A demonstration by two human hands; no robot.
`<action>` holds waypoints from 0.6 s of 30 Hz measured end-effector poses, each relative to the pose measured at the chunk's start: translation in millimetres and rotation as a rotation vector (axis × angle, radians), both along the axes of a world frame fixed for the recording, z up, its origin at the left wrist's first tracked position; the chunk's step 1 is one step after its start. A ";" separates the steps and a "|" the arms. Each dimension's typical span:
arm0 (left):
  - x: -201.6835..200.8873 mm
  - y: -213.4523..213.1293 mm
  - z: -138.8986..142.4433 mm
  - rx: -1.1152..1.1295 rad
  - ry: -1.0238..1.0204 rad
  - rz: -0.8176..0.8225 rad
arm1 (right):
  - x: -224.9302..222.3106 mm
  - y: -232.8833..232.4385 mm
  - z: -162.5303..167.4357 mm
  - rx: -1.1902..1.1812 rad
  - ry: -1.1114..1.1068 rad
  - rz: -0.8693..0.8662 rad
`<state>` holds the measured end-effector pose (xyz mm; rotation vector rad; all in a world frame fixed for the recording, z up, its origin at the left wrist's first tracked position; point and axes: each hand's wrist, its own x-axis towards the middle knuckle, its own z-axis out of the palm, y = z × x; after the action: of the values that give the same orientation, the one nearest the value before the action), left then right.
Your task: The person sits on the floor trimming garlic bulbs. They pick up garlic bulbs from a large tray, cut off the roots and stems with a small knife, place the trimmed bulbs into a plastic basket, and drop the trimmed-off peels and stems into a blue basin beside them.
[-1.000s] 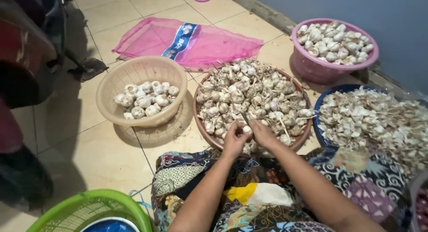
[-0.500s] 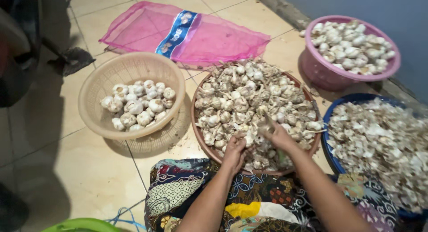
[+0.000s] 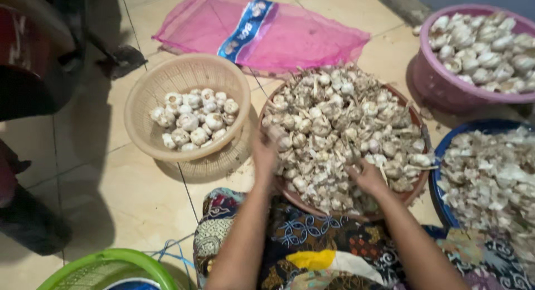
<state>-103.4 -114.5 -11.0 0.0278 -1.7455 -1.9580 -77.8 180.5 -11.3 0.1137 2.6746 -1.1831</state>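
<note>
A round brown tray (image 3: 415, 189) heaped with unpeeled garlic bulbs (image 3: 340, 128) lies on the floor in front of my lap. My left hand (image 3: 264, 156) is blurred over the tray's left rim, its fingers closed around a pale garlic bulb (image 3: 276, 134), and it sits between the tray and a beige woven basket (image 3: 150, 95). That basket holds several cleaned white bulbs (image 3: 192, 122). My right hand (image 3: 366, 178) rests on the near side of the heap, fingers spread among the bulbs.
A pink basin (image 3: 446, 95) of white garlic stands at the back right. A blue basin (image 3: 440, 156) of papery skins is at the right. A pink mesh sack (image 3: 312, 42) lies behind. A green basket rim (image 3: 111, 262) shows at the bottom left, dark objects (image 3: 33, 78) at the left.
My hands were together over the tray's near edge, working one bulb. They have parted: the left hand has swung left toward the beige basket and the right has dropped onto the heap.
</note>
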 end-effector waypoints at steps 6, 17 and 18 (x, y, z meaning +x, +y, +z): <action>-28.1 -32.7 22.7 -0.765 -0.085 0.460 | 1.1 15.5 -1.6 0.088 0.248 0.038; 125.3 81.1 -80.1 -1.264 -0.399 -0.890 | 27.8 43.5 -27.2 0.299 0.151 0.033; 122.6 82.3 -87.0 -1.289 -0.381 -0.896 | 30.1 43.4 -28.5 0.271 0.178 0.043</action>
<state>19.2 -32.2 -98.0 -1.0095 -3.3275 -0.8374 -47.7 223.8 -39.8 -0.0071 2.9647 -0.8493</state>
